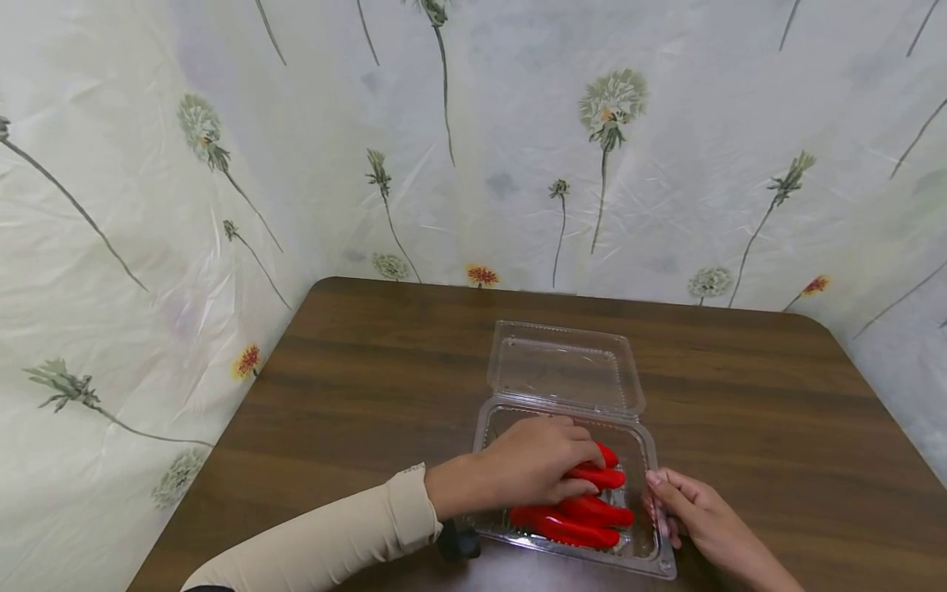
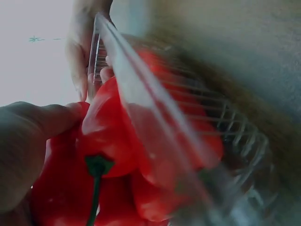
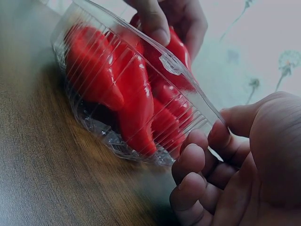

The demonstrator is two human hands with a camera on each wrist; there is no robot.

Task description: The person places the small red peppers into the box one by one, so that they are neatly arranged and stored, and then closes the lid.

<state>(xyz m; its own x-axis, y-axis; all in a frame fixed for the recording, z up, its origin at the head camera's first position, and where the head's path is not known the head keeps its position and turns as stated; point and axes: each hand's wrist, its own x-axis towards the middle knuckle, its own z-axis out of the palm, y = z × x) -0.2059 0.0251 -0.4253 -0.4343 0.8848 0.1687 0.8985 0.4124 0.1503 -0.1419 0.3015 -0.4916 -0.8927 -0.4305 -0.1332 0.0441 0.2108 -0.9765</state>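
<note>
A clear plastic clamshell container sits on the table with its lid folded back. Several glossy red peppers lie in its base, and one shows a green stem in the left wrist view. My left hand reaches into the container from the left. Its thumb and fingers grip a red pepper toward the back of the group; the hand hides part of it. On the right side, my right hand pinches the container's rim between thumb and fingers, as the right wrist view shows.
The brown wooden table extends around the container. The transparent lid lies flat behind the base. A flower-printed covering hangs behind and beside the table. A small black object is under the left wrist.
</note>
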